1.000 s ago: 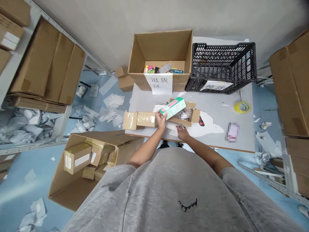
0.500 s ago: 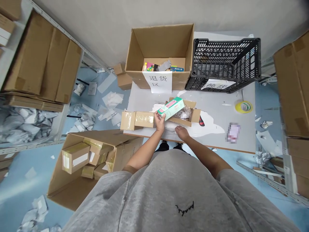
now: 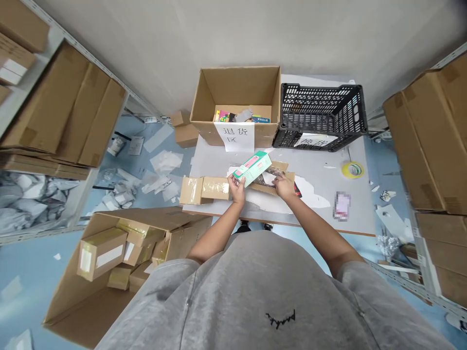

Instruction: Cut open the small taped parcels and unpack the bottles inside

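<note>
Centrally, the left hand [image 3: 237, 187] is clamped on the near end of a slim green-and-pink retail carton [image 3: 252, 168]. The carton is raised just above the worktop [image 3: 321, 194] and tilted up toward the far side. The right hand [image 3: 283, 186] rests at the rim of a small opened shipping box [image 3: 281, 166] holding crinkled clear wrap [image 3: 268, 177]; whether its fingers pinch anything cannot be told. The hands are apart, one at each side of the carton.

Judged from its one-handed carriage, the carton is light. It is probably stiff along its edges, crushable on its broad faces, and smooth-skinned. The narrow sides near one end offer the surest hold.

Its print is too small to read. A paper sign [image 3: 239, 136] on the large open carton [image 3: 237, 85] reads 退货区. The label [image 3: 315, 141] on the black crate [image 3: 343, 114] is partly hidden.
</note>
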{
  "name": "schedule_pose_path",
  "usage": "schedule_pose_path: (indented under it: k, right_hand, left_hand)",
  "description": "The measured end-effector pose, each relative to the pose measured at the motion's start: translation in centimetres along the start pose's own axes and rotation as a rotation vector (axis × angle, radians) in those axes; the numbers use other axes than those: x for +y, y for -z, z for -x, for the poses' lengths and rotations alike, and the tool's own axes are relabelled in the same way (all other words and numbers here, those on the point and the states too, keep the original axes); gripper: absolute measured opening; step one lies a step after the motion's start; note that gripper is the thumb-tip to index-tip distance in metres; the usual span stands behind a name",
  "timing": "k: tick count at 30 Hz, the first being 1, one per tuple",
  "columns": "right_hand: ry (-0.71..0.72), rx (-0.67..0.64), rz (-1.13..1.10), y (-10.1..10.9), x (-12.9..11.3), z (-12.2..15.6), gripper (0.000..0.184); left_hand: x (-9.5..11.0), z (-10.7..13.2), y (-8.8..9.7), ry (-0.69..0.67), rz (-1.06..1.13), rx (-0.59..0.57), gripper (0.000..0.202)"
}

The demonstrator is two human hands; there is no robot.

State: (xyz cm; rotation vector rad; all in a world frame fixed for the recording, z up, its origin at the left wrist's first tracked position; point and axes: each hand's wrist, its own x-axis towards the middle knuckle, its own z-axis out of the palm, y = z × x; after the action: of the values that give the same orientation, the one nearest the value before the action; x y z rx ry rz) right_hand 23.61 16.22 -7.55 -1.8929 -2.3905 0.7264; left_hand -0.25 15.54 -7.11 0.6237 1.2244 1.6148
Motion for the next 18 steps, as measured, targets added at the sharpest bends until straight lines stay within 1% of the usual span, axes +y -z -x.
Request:
schedule_pose_path:
  k: [1, 2, 3, 4, 6, 7, 8, 10, 11, 12, 14, 16, 18]
  right_hand:
    - [-0.003, -0.042, 0.005, 0.0, -0.1, -0.1, 0.041]
    - [-0.015, -0.039, -0.02, 0.1, -0.4, 0.0, 0.041]
    - [-0.037, 0.01, -0.083, 0.3, -0.6, 0.2, 0.04]
    - [-0.065, 0.091, -0.183, 0.7, -1.0, 0.3, 0.04]
    - [-0.133, 0.28, -0.482, 1.9, -1.8, 0.5, 0.042]
    - [-0.155, 0.339, -0.667, 2.8, -2.3, 0.3, 0.045]
    - [-0.179, 0.366, -0.863, 3.7, -2.8, 0.1, 0.049]
    - [-0.165, 0.321, -1.222, 5.6, -3.9, -0.5, 0.056]
    - [-0.15, 0.312, -1.342, 6.6, -4.4, -0.7, 0.059]
    - [-0.133, 0.319, -1.416, 7.5, -4.9, -0.9, 0.063]
    - [-0.103, 0.396, -1.463, 9.0, -5.6, -0.9, 0.077]
    - [-0.063, 0.49, -1.427, 10.2, -5.7, -0.4, 0.091]
    - [-0.005, 0.547, -1.374, 11.1, -5.4, 0.4, 0.097]
  left_hand:
    - [0.2, 0.1, -0.2, -0.004, 0.0, -0.004, 0.063]
    - [0.5, 0.2, -0.4, -0.009, 0.003, -0.009, 0.064]
    - [0.8, 0.4, -0.6, -0.013, 0.005, -0.016, 0.065]
    - [1.1, 0.5, -0.8, -0.016, 0.006, -0.025, 0.066]
    - [1.7, 0.9, -1.1, -0.013, 0.0, -0.048, 0.068]
    - [2.1, 1.2, -1.2, -0.012, -0.002, -0.061, 0.068]
    - [2.4, 1.5, -1.4, -0.014, -0.001, -0.074, 0.069]
    - [2.9, 2.2, -1.7, -0.021, 0.016, -0.108, 0.072]
    - [3.1, 2.7, -1.9, -0.019, 0.022, -0.133, 0.074]
    - [3.3, 3.1, -2.0, -0.012, 0.021, -0.162, 0.076]
    - [3.8, 3.9, -2.4, 0.016, -0.016, -0.232, 0.08]
    - [4.4, 4.1, -2.8, 0.023, -0.1, -0.318, 0.085]
    - [5.3, 3.8, -3.5, -0.007, -0.217, -0.458, 0.084]
